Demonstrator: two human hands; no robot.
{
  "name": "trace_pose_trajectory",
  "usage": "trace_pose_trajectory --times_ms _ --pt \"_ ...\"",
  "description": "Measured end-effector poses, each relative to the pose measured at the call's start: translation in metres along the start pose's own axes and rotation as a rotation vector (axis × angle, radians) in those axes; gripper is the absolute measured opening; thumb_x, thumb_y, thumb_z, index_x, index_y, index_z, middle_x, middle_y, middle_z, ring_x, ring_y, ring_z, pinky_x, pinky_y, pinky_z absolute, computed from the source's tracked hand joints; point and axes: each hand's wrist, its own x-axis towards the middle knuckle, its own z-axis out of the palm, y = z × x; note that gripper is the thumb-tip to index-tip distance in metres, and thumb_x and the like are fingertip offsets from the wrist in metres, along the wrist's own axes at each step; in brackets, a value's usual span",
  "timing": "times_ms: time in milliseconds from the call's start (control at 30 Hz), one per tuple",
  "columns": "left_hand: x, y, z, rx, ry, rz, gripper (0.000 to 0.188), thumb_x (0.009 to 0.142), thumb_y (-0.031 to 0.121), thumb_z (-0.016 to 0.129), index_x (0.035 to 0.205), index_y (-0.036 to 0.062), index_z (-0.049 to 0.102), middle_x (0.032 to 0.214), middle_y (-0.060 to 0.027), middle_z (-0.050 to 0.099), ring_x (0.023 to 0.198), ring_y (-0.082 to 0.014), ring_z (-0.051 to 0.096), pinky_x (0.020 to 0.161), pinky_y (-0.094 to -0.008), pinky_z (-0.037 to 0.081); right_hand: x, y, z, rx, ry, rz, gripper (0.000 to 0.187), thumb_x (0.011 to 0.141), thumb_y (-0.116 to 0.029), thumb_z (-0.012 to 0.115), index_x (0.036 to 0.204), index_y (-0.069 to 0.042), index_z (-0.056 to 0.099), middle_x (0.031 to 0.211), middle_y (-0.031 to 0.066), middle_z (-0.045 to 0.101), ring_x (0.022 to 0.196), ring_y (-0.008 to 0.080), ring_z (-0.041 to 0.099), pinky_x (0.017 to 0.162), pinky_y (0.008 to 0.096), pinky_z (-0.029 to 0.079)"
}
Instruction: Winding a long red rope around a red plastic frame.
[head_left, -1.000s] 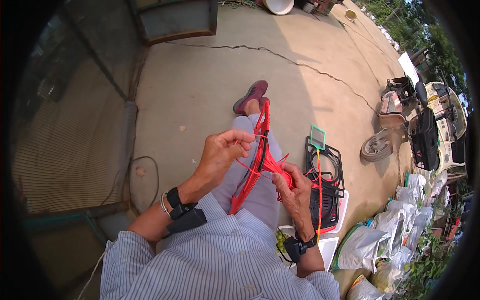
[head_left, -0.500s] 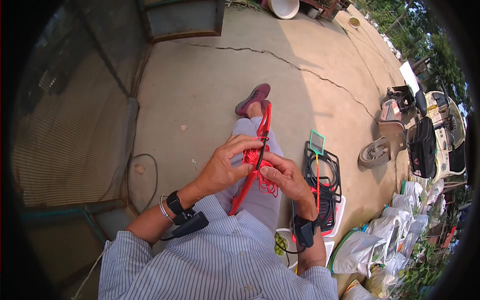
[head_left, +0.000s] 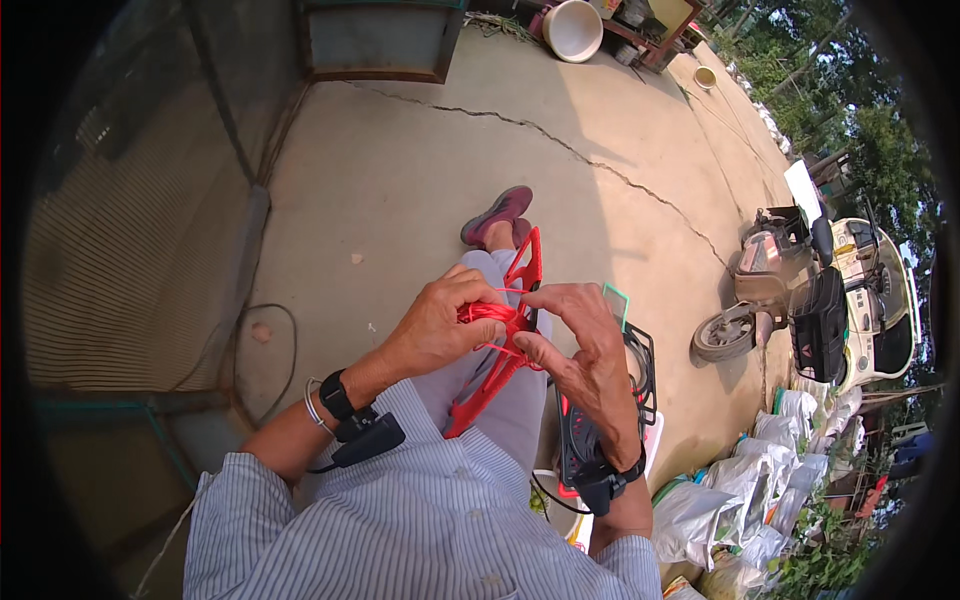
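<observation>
Above my lap, my left hand (head_left: 440, 322) closes its fingers and thumb round a bundle of red cord (head_left: 490, 316). My right hand (head_left: 585, 345) curls in from the other side. Its thumb and index finger grip the middle of a long, flat red frame (head_left: 487, 388), near a dark part. The frame slants across my legs, its open looped end toward my shoes and its narrow end by my shirt. Red strands stretch between the hands; part of the bundle is hidden by my left fingers.
To my right lie a black slotted rack (head_left: 580, 435) and a green-rimmed swatter (head_left: 616, 303). Beyond are white sacks (head_left: 695, 520) and a parked scooter (head_left: 765, 270). A mesh screen (head_left: 140, 250) stands at left. A white basin (head_left: 573, 30) is at the far end of the cracked concrete.
My right hand has risen and spread more round the frame. The cord bundle now sits in my left hand, its loose loops no longer hanging between the hands. The frame has turned slightly.
</observation>
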Motion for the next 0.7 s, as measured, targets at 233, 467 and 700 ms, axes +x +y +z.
trace_pose_trajectory --times_ms 233,467,700 --pt "-0.004 0.009 -0.008 -0.265 -0.020 -0.235 0.023 0.078 0.013 0.072 0.095 -0.0013 0.066 0.083 -0.0026 0.057 0.079 -0.0113 0.054 0.074 -0.0264 0.045 0.003 0.000 0.022 -0.234 -0.161 -0.022 0.026 0.077 -0.013 0.068 0.101 -0.004 0.060 0.085 0.0067 0.058 0.086 0.0218 0.055 0.080 0.0359 0.038" --pt "-0.005 0.017 -0.009 -0.407 0.023 -0.207 0.027 0.085 0.016 0.065 0.105 -0.0022 0.066 0.093 -0.0054 0.064 0.093 -0.0129 0.058 0.086 -0.0275 0.045 -0.015 0.019 -0.018 0.972 0.109 0.498 0.026 0.092 -0.025 0.060 0.104 -0.002 0.056 0.093 0.0055 0.061 0.093 0.0149 0.056 0.085 0.0326 0.045" --pt "-0.033 0.105 -0.062 -0.219 0.569 0.789 0.067 0.096 0.043 0.041 0.145 0.0010 0.023 0.146 -0.0205 0.031 0.133 -0.0323 0.035 0.112 -0.0451 0.024 -0.094 0.079 -0.078 1.728 0.765 0.284 0.026 0.102 -0.029 0.039 0.099 -0.007 0.053 0.063 -0.0020 0.039 0.058 0.0086 0.041 0.053 0.0245 0.036"
